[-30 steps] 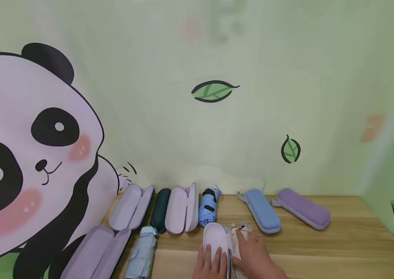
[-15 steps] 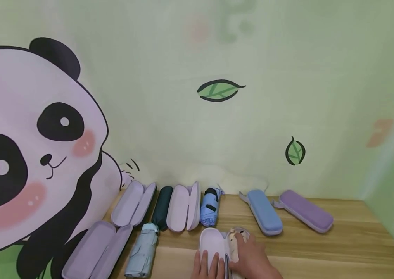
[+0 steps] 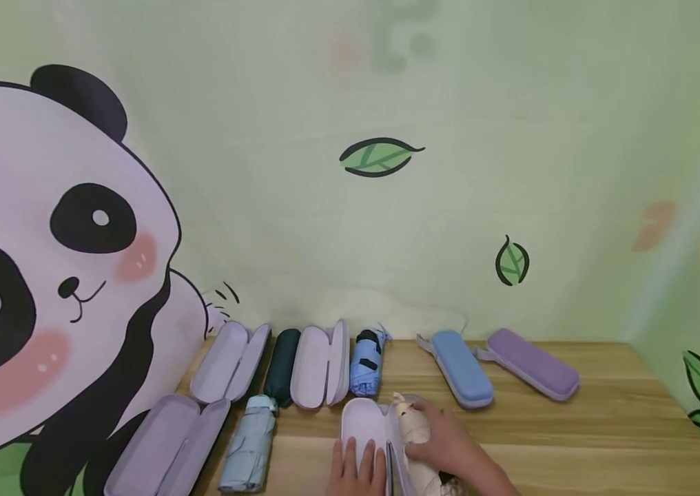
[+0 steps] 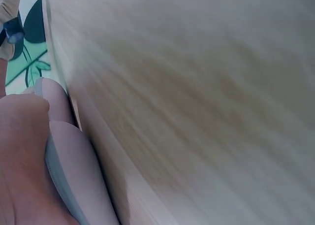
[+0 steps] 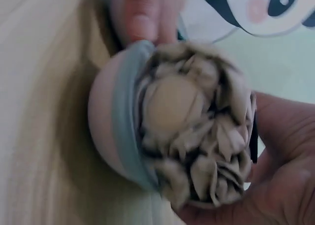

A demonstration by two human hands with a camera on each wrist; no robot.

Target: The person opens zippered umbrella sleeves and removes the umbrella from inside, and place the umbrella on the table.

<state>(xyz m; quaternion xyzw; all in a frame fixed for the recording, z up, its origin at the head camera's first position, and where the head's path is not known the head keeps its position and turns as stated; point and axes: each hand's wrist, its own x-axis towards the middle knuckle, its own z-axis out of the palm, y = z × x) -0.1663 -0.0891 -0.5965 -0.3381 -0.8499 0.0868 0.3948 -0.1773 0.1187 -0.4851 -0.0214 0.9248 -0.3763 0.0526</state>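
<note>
Right hand [image 3: 449,446] gripping beige umbrella [image 3: 414,424] at open case [image 3: 359,419].
Left hand [image 3: 357,472] rests on case's left half, fingers straight; blue umbrella [image 3: 365,368] just behind.

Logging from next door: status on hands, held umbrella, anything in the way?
Left hand: resting on open case. Right hand: gripping beige umbrella against that case. Blue umbrella close behind case, seemingly not blocking.

Right of the hands [image 3: 446,439], tabletop [image 3: 610,444] offers passage; blue case [image 3: 464,370] and purple case [image 3: 534,363] obstruct farther back.
</note>
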